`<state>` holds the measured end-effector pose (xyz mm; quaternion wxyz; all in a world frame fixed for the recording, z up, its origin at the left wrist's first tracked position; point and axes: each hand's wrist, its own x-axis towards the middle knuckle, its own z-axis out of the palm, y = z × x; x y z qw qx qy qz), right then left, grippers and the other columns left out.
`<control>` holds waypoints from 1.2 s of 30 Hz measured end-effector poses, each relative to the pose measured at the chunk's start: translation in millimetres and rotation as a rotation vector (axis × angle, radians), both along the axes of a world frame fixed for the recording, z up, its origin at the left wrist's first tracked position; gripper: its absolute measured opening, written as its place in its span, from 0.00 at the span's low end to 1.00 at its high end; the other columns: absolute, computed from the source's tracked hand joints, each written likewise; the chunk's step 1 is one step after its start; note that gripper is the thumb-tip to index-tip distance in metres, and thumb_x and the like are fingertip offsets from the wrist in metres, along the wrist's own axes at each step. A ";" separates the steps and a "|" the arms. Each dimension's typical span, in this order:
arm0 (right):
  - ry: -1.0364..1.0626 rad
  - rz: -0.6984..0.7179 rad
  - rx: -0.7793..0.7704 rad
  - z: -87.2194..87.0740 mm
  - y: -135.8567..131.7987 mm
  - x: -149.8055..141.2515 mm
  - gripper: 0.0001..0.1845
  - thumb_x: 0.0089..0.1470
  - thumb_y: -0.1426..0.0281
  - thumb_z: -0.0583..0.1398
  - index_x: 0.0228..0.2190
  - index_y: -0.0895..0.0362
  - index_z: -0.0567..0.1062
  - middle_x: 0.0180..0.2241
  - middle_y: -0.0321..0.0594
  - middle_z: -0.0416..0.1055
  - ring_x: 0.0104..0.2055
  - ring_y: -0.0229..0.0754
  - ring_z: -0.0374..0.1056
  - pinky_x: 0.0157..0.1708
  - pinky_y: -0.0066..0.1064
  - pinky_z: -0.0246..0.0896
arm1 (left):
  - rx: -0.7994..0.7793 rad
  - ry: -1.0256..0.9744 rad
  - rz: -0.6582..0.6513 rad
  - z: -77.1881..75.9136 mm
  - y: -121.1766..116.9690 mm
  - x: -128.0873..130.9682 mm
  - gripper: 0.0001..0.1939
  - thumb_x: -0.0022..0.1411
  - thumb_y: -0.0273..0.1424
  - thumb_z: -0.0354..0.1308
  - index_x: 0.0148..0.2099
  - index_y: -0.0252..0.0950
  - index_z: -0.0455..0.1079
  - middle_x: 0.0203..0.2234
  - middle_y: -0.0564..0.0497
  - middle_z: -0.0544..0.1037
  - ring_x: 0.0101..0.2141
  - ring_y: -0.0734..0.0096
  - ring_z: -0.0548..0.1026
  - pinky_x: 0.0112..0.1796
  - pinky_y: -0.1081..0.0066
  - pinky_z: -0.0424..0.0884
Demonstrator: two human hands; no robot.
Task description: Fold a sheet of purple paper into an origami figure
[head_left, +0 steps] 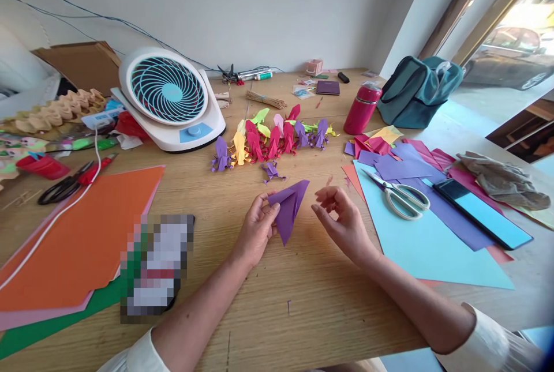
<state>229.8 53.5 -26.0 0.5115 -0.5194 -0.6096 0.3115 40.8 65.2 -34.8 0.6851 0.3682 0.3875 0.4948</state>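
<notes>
My left hand [258, 226] pinches a folded piece of purple paper [289, 210] between thumb and fingers above the wooden table. The paper has a pointed, triangular shape with creased layers. To its right, my right hand [341, 219] hovers apart from the paper, fingers curled and thumb separated from them, with nothing visible in it. Beyond both hands lies a small purple folded-paper figure [272, 172]. Behind that stand several more paper figures [273, 142] in red, purple, yellow, pink and green.
White-handled scissors [402, 194] rest on light blue paper [426, 248] at right, near purple sheets and a phone [480, 210]. Orange paper [78, 233] and a blurred-out device [160, 265] lie left. A fan [171, 101], red bottle [362, 108] and teal bag [415, 92] stand farther back.
</notes>
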 end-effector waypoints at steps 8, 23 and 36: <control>0.119 0.313 -0.412 5.5 -13.2 -15.8 0.27 0.52 0.46 0.61 0.22 0.57 0.72 0.19 0.33 0.60 0.23 0.35 0.52 0.23 0.29 0.43 | 0.206 0.223 0.152 -1.2 -1.7 3.2 0.28 0.60 0.40 0.63 0.59 0.41 0.61 0.46 0.46 0.78 0.44 0.63 0.77 0.42 0.68 0.73; 0.215 0.346 -0.456 -8.1 -16.5 -25.5 0.14 0.51 0.63 0.63 0.20 0.56 0.68 0.19 0.30 0.59 0.22 0.33 0.51 0.22 0.28 0.43 | 0.204 0.185 0.133 0.1 -13.4 10.1 0.26 0.63 0.37 0.60 0.61 0.43 0.59 0.40 0.50 0.77 0.37 0.68 0.76 0.40 0.70 0.72; 0.096 0.297 -0.388 -15.9 -14.6 -24.6 0.13 0.55 0.60 0.62 0.26 0.56 0.70 0.24 0.32 0.65 0.26 0.35 0.57 0.26 0.27 0.51 | 0.053 -0.093 0.201 2.1 -10.5 12.9 0.28 0.55 0.31 0.68 0.56 0.40 0.63 0.34 0.54 0.80 0.34 0.71 0.78 0.34 0.75 0.71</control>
